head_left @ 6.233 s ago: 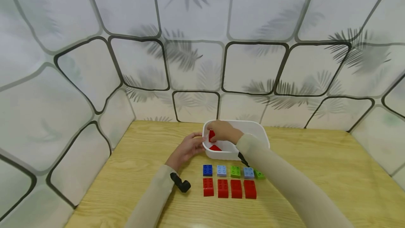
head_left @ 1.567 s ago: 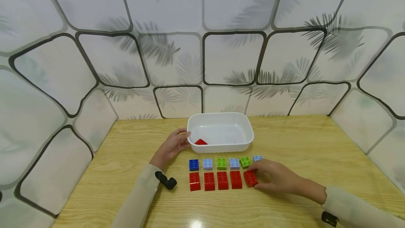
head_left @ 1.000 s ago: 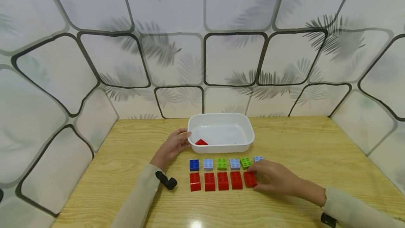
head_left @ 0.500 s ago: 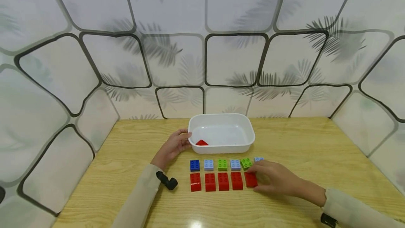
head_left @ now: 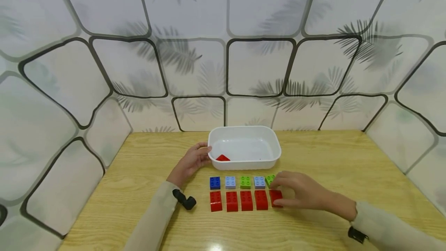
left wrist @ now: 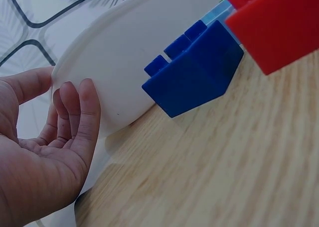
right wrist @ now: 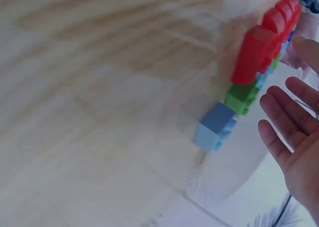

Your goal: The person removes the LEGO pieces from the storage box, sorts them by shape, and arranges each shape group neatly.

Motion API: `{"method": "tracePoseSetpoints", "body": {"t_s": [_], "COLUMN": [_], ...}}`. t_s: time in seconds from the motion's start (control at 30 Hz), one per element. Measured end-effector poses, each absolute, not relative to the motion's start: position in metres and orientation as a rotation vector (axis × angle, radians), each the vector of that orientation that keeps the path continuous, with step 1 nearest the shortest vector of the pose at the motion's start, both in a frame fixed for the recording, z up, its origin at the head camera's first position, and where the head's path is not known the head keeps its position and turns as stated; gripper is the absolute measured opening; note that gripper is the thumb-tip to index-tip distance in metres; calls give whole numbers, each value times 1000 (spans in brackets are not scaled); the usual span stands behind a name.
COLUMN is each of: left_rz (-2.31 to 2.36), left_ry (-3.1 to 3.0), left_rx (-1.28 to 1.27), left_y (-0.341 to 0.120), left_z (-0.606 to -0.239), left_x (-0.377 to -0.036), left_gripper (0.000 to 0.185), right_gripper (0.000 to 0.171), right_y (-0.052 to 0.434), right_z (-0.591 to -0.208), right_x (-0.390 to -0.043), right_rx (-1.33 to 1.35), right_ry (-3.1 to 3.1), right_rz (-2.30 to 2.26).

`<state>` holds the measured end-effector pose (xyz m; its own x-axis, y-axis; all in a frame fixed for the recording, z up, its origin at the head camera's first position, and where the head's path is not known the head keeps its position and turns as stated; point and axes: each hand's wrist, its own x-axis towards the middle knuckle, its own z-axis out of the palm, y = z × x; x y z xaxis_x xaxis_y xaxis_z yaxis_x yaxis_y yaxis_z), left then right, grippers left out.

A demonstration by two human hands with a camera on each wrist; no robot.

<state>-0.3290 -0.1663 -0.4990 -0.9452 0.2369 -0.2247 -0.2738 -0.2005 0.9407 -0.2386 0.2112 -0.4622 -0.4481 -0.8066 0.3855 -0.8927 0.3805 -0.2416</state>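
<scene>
A white tub (head_left: pixel 275 144) stands mid-table with one red piece (head_left: pixel 223 158) inside. My left hand (head_left: pixel 193 160) rests against its left wall, thumb at the rim, fingers (left wrist: pixel 75 117) loosely bent on the tub (left wrist: pixel 124 57). In front lie two rows: a dark blue brick (head_left: pixel 215 183), light blue and green bricks, and several red bricks (head_left: pixel 232 201). My right hand (head_left: pixel 283 189) hovers over the rows' right end, above the last red brick (head_left: pixel 275 198). Its fingers (right wrist: pixel 284 122) are straight and hold nothing beside a light blue brick (right wrist: pixel 214 125) and a green brick (right wrist: pixel 241 97).
The wooden table (head_left: pixel 348 165) is enclosed at the back and sides by patterned white walls (head_left: pixel 244 69). A black wrist camera (head_left: pixel 186 200) sits on my left forearm. Bare wood stretches to the right of the tub and along the front edge.
My right hand put a red brick from the tub at the red row's right end, straightened it, and has now lifted its fingers and drifted slightly left. The left hand stayed put.
</scene>
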Motion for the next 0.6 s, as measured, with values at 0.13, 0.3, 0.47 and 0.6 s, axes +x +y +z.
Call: {"method": "tracePoseSetpoints", "body": {"t_s": [0.13, 0.3, 0.47, 0.6], "left_rz": [2204, 2207, 2207, 2199], "left_ry": [1731, 1742, 1743, 1745], "left_rx": [-35, -36, -34, -25], "left_y": [-166, -167, -168, -166], "left_z": [-497, -496, -498, -500], "left_x": [-329, -329, -330, -329], "left_gripper": [33, 32, 31, 31], "right_gripper": [30, 33, 33, 30], "right_y": [203, 187, 166, 146], "right_z": [-450, -427, -402, -392], "right_x": [-247, -267, -293, -314], "right_rx": [1525, 1498, 1499, 1500], "right_ry": [-2361, -2289, -2321, -2465], "right_rz": [584, 534, 506, 489]}}
